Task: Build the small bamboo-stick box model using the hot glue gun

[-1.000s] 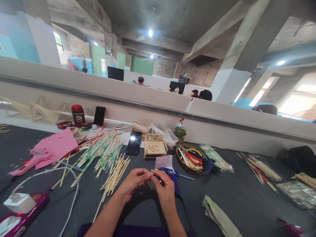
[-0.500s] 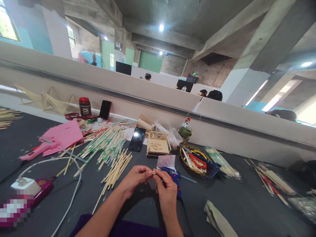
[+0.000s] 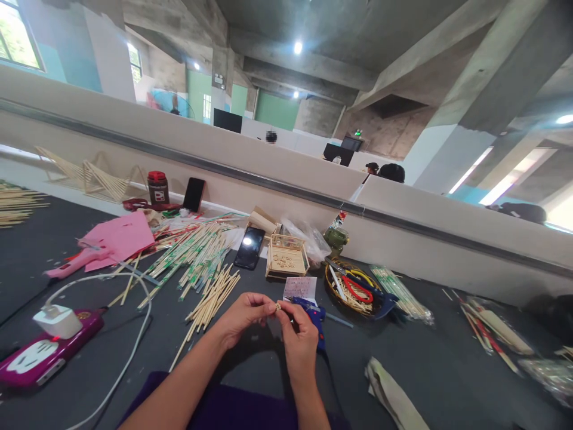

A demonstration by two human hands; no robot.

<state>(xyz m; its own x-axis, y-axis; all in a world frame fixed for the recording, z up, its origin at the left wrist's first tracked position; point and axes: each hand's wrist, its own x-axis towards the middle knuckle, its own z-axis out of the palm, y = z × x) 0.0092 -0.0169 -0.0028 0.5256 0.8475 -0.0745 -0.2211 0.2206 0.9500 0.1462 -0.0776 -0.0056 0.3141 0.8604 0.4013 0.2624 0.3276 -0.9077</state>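
Observation:
My left hand and my right hand meet over the near middle of the dark table, both closed in a pinch. Between their fingertips is a small pale wooden piece; its exact shape is too small to make out. A blue glue gun lies right beside and partly behind my right hand, with a clear glue stick at its back. Just beyond the hands is a printed paper slip. Farther back stands a small wooden stick-built box with little pieces on it.
Loose chopsticks and wrapped chopsticks lie left. A basket holds scissors and pliers. A purple power strip with a white cable is at near left, a pink glue gun behind it. A cloth lies near right.
The camera view has shifted slightly, so the table's things appear a little displaced. Both hands keep pinching the small wooden piece in nearly the same place.

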